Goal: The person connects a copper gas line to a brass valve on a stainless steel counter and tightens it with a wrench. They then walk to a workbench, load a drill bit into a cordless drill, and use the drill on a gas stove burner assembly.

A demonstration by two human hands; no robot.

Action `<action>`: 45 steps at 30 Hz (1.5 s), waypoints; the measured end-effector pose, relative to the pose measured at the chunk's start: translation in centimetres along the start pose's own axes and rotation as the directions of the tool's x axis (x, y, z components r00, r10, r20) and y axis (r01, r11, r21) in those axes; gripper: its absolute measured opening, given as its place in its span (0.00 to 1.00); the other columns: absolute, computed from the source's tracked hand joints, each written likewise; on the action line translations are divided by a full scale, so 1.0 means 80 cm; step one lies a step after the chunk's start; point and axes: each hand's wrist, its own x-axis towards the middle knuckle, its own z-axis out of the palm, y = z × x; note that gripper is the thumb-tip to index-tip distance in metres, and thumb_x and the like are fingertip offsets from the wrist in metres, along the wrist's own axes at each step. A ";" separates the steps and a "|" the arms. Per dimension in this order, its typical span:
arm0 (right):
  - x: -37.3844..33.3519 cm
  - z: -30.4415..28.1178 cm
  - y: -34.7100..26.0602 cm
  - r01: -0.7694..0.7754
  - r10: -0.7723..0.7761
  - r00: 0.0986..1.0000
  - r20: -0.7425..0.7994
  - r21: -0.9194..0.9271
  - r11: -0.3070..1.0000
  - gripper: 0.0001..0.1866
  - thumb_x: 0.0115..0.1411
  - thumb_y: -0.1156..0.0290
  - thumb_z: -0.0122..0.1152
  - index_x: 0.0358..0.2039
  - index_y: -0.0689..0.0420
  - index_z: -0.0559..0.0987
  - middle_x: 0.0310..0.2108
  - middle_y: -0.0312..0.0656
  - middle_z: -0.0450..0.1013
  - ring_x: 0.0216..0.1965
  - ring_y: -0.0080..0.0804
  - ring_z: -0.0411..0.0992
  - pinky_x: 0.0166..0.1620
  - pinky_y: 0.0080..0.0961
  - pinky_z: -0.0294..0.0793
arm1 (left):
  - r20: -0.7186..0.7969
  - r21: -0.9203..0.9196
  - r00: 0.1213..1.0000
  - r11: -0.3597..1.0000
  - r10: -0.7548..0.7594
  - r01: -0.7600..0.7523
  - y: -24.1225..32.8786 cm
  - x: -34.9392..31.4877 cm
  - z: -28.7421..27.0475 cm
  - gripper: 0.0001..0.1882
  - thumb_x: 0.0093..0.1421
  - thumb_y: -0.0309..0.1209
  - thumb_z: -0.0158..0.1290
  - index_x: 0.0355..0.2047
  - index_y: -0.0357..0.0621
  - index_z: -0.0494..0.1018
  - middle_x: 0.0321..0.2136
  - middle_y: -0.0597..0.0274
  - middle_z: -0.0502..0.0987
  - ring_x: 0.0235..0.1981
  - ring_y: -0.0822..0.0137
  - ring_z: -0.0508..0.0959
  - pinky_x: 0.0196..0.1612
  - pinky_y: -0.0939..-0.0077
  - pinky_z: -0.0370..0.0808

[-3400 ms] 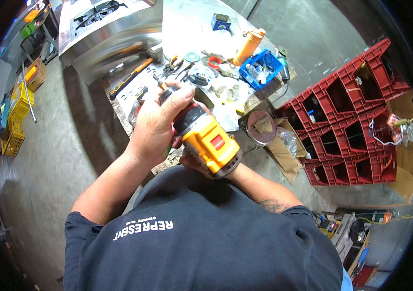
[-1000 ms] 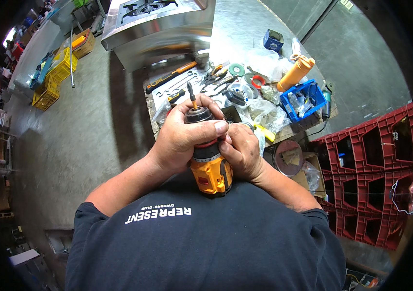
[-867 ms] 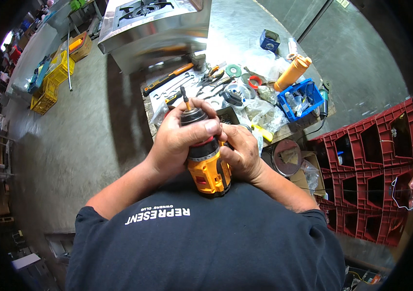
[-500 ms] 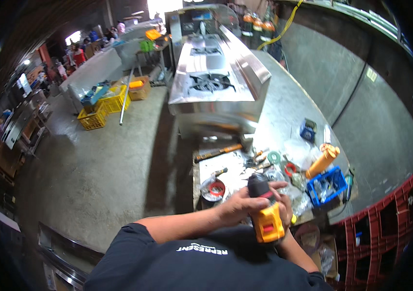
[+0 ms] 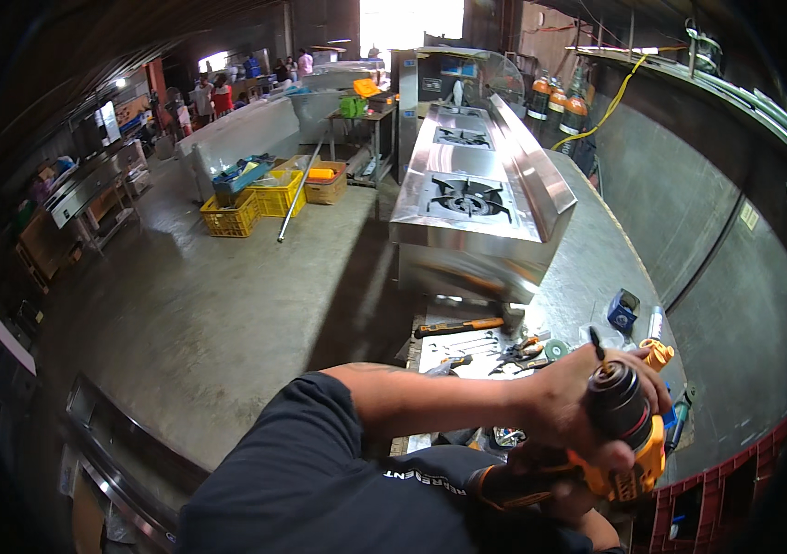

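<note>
- The left hand [image 5: 578,415] is wrapping tightly around the black chuck end of a yellow cordless drill [image 5: 623,434], held up at chest height at the lower right.
- The right hand [image 5: 567,499] is mostly hidden under the drill body; I cannot tell its grip.
- Beyond, a hammer [image 5: 467,325] and pliers [image 5: 518,351] are lying on a board in front of the steel stove [image 5: 477,212].
</note>
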 end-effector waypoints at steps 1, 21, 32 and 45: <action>-0.002 0.005 0.000 0.006 -0.006 1.000 0.015 0.018 1.000 0.24 0.56 0.55 0.65 0.48 0.54 0.73 0.40 0.39 0.72 0.42 0.34 0.75 0.44 0.33 0.75 | 0.001 0.060 1.000 0.998 -0.011 0.011 -0.001 0.005 -0.003 0.32 0.41 0.52 0.73 0.41 0.45 0.78 0.45 0.56 0.81 0.51 0.57 0.80 0.71 0.40 0.52; -0.013 -0.070 0.018 0.188 -0.166 0.975 0.144 -0.937 0.293 0.34 0.55 0.63 0.68 0.60 0.52 0.65 0.51 0.42 0.68 0.57 0.39 0.67 0.55 0.38 0.70 | -0.086 -0.566 0.863 0.737 -0.498 0.369 -0.049 -0.085 0.018 0.34 0.51 0.47 0.67 0.51 0.35 0.74 0.51 0.47 0.75 0.60 0.49 0.73 0.66 0.52 0.67; 0.020 -0.097 0.031 0.229 -0.317 0.803 0.505 -0.752 -0.618 0.23 0.57 0.72 0.59 0.55 0.58 0.71 0.39 0.46 0.76 0.32 0.39 0.77 0.34 0.33 0.76 | -0.212 -0.667 0.497 0.497 -0.841 0.556 -0.056 -0.122 -0.024 0.08 0.58 0.27 0.61 0.35 0.42 0.73 0.32 0.58 0.81 0.41 0.62 0.83 0.47 0.67 0.79; -0.003 -0.092 0.040 0.194 -0.256 0.862 0.438 -0.750 -0.632 0.25 0.55 0.75 0.62 0.54 0.57 0.70 0.35 0.43 0.75 0.31 0.37 0.77 0.33 0.31 0.76 | -0.355 -0.568 0.468 0.584 -0.809 0.580 -0.087 -0.159 -0.004 0.11 0.57 0.22 0.59 0.37 0.41 0.69 0.34 0.57 0.78 0.38 0.65 0.83 0.46 0.68 0.80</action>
